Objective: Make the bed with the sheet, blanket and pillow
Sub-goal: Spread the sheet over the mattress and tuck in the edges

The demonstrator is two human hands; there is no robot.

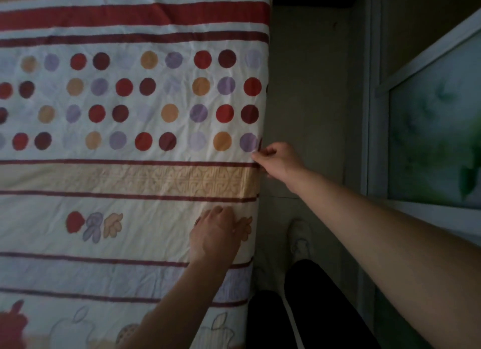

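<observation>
A white sheet [130, 114] with coloured dots, red and tan stripes and fruit prints lies spread over the bed, filling the left two thirds of the view. My left hand [217, 231] rests flat on it near the bed's right edge, fingers fairly straight. Further up that edge, my right hand [276, 161] pinches the sheet's border with curled fingers, just below a lilac dot. No blanket or pillow shows.
A narrow strip of grey floor [307, 88] runs between the bed and a white-framed frosted panel [437, 130] on the right. My dark-trousered legs and a white shoe [300, 234] stand in that gap beside the bed.
</observation>
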